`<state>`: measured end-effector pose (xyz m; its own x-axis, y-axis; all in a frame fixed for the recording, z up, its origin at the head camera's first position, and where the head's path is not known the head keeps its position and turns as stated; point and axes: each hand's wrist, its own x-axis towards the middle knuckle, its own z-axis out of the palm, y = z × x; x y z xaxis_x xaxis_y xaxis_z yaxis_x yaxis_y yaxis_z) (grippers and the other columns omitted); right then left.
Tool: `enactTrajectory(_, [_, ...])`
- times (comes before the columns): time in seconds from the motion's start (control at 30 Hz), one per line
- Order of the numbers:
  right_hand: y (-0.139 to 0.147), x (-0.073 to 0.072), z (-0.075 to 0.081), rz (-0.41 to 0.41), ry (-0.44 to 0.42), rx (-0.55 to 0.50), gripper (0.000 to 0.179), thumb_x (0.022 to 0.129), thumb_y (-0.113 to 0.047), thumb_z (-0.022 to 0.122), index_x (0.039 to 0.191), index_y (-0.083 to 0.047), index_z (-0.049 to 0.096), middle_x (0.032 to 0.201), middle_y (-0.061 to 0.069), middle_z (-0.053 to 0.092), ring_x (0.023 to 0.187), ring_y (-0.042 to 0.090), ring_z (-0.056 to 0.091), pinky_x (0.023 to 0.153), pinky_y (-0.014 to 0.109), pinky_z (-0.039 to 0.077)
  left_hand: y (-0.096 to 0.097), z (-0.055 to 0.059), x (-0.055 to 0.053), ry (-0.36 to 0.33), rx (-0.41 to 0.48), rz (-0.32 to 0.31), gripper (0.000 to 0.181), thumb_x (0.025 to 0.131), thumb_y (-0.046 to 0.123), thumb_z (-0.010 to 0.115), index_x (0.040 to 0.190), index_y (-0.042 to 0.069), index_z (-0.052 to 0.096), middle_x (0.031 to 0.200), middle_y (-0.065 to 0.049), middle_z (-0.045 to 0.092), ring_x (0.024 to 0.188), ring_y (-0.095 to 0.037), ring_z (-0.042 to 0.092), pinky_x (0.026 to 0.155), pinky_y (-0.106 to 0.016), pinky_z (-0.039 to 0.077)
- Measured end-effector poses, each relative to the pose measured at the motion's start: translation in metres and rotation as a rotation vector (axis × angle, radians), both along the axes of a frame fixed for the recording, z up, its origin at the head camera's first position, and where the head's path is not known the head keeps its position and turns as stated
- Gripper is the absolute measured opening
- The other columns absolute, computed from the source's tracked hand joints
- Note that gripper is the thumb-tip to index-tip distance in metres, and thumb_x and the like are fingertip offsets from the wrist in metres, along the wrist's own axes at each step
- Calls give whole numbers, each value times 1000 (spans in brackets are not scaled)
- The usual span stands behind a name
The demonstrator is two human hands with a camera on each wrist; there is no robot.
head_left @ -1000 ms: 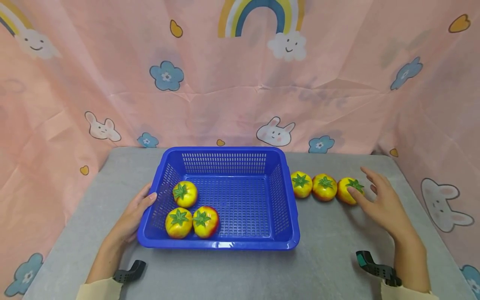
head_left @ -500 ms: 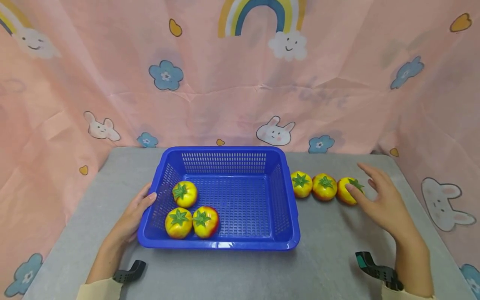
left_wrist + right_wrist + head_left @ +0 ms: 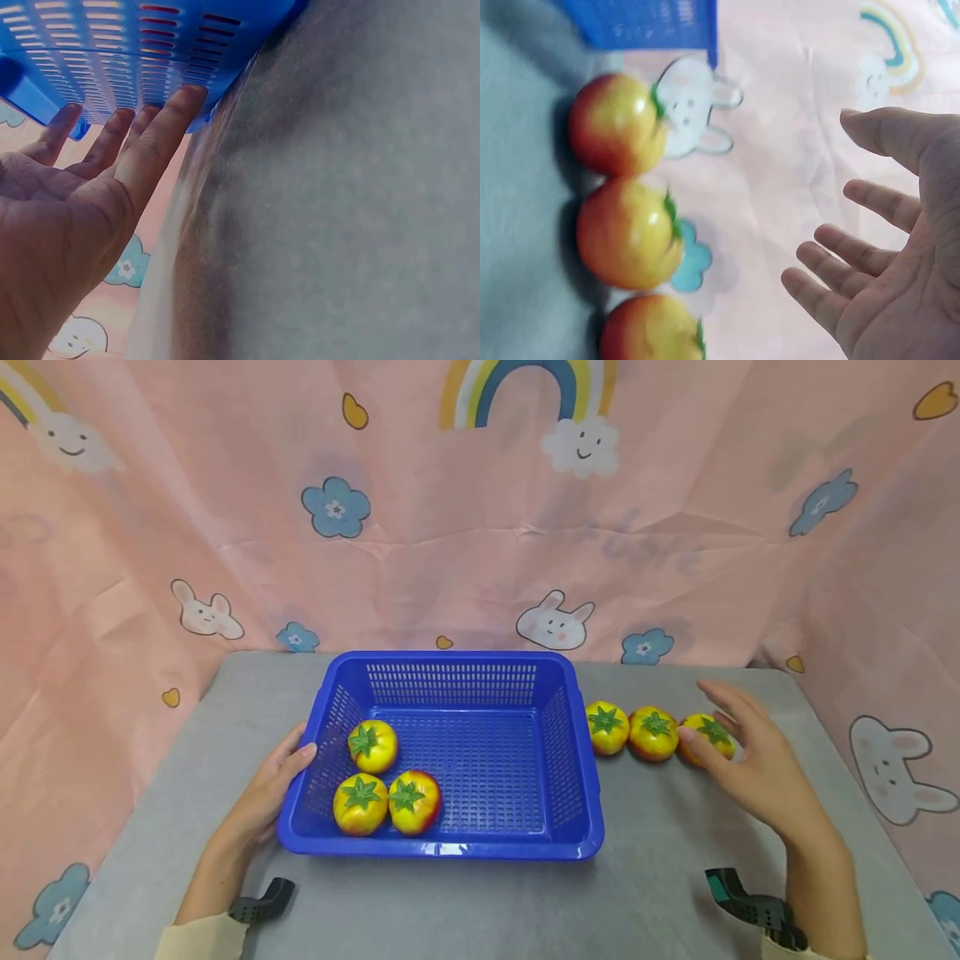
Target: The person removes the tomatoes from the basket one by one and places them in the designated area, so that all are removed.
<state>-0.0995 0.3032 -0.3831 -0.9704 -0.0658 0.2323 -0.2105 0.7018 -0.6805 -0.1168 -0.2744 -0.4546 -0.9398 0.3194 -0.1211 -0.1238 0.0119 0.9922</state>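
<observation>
The end fruit [image 3: 705, 725], a squat yellow globe with a green star-shaped cap, sits on the table [image 3: 645, 877] at the right of a row of three. The right hand [image 3: 759, 768] is over it with thumb and fingers spread well apart, gripping nothing; the right wrist view shows a gap between fingertips and fruit. The middle fruit [image 3: 654, 735] and inner fruit [image 3: 607, 727] have the same smooth, glossy skin, yellow above and flushed red below. The row's fruits sit touching or very nearly so.

Just left of the row is the basket [image 3: 517, 850], blue moulded plastic, rectangular, with sloping slotted walls, a meshed floor and a broad, rounded, shiny rim. In its left part are three more capped fruits: a back fruit [image 3: 375, 746], and a front pair [image 3: 415, 802] side by side.

The left hand [image 3: 272, 781] holds the basket's left side, thumb over the rim, fingers against the slotted outer wall.

Beige sleeves [image 3: 201, 937] and black curved bands [image 3: 262, 902] show at the wrists. The table is matt, mottled grey. Behind it hangs pink cloth [image 3: 450, 560], soft and creased, printed with rabbits, blue flowers, rainbows and clouds.
</observation>
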Motion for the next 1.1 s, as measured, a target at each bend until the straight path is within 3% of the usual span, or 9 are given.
enactTrajectory(0.17, [-14, 2, 9, 52, 8, -21, 70, 101, -18, 73, 163, -19, 41, 162, 20, 43, 144, 39, 51, 102, -6, 31, 0, -1, 0, 7, 7, 2, 55, 115, 30, 38, 165, 11, 22, 134, 12, 64, 117, -10, 70, 94, -32, 63])
enactTrajectory(0.33, [-27, 5, 17, 77, 27, -36, 70, 99, -13, 75, 161, -21, 45, 161, 16, 47, 136, -11, 48, 103, -5, 34, 4, -2, -2, 2, 32, -2, 52, 115, 29, 38, 163, 12, 25, 133, 9, 66, 116, -11, 71, 93, -34, 63])
enactTrajectory(0.37, [-30, 5, 19, 80, 27, -34, 70, 99, -13, 75, 161, -21, 45, 161, 16, 47, 136, -12, 48, 103, -5, 34, 4, -2, -2, 6, 35, -2, 52, 115, 29, 38, 163, 12, 25, 133, 10, 65, 116, -11, 71, 94, -33, 63])
enactTrajectory(0.53, [-53, -1, 30, 130, 4, -14, 70, 99, -16, 76, 161, -22, 45, 164, 16, 45, 147, 34, 51, 109, 2, 37, 4, -1, 0, 32, 52, -3, 52, 116, 27, 37, 163, 10, 24, 134, 9, 65, 117, -11, 70, 94, -32, 63])
enactTrajectory(0.57, [-59, -2, 33, 151, 1, -14, 69, 98, -16, 76, 160, -21, 46, 164, 16, 44, 146, 43, 50, 114, 11, 41, 3, -1, 0, 36, 52, -5, 52, 116, 27, 37, 163, 10, 24, 134, 9, 64, 117, -11, 70, 94, -32, 63])
enactTrajectory(0.63, [-69, -6, 37, 194, 7, 13, 69, 98, -16, 77, 160, -19, 47, 165, 15, 44, 146, 44, 48, 120, 35, 47, 2, -2, 1, 39, 54, -10, 53, 116, 26, 37, 164, 9, 23, 135, 9, 64, 118, -12, 70, 94, -32, 63])
enactTrajectory(0.73, [-83, -11, 45, 251, 12, 65, 68, 97, -18, 78, 159, -17, 48, 168, 15, 41, 150, 46, 45, 113, 73, 40, 2, -3, 1, 30, 60, -11, 54, 116, 27, 37, 164, 9, 22, 134, 9, 65, 117, -12, 70, 94, -33, 63])
enactTrajectory(0.9, [-102, -18, 56, 328, 15, 124, 66, 98, -24, 77, 158, -18, 49, 170, 12, 38, 158, 44, 34, 115, 79, 35, 3, -2, 0, 22, 51, -14, 57, 116, 29, 37, 166, 9, 20, 137, 9, 63, 118, -11, 70, 95, -33, 63])
enactTrajectory(1.1, [-125, -34, 69, 435, 29, 175, 62, 101, -29, 73, 158, -21, 49, 168, 5, 43, 157, 35, 40, 118, 69, 41, 2, 0, 0, 21, 37, -4, 59, 116, 29, 37, 166, 6, 18, 136, 10, 62, 118, -10, 70, 94, -32, 63])
